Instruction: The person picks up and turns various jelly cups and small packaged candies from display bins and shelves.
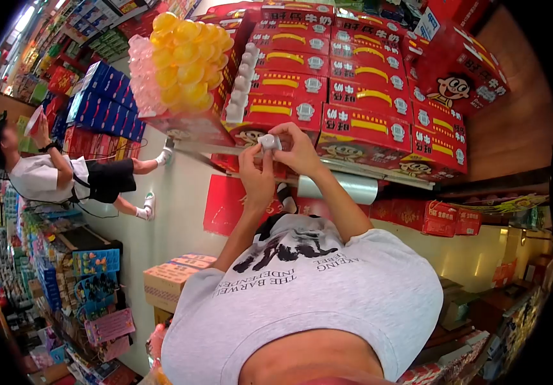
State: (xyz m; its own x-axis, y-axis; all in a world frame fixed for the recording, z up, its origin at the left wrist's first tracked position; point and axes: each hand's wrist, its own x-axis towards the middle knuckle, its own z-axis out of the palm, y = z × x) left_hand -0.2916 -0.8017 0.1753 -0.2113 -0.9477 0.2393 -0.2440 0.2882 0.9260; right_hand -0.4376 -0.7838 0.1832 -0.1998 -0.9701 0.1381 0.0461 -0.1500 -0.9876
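A small whitish piece with a rounded dome and a flat rim is between my two hands in front of the red cartons. My left hand pinches it from the left and below, and the fingers of my right hand grip its right side. Its exact kind is too small to make out. Just beyond lies a row of similar pale domed pieces on top of the cartons. Left of that row, yellow translucent balls are stacked beside pink ones.
Red milk cartons are stacked in rows before me. A clear plastic roll hangs under their edge. To the left, a person in a white shirt stands by blue boxes. A cardboard box is near my left elbow.
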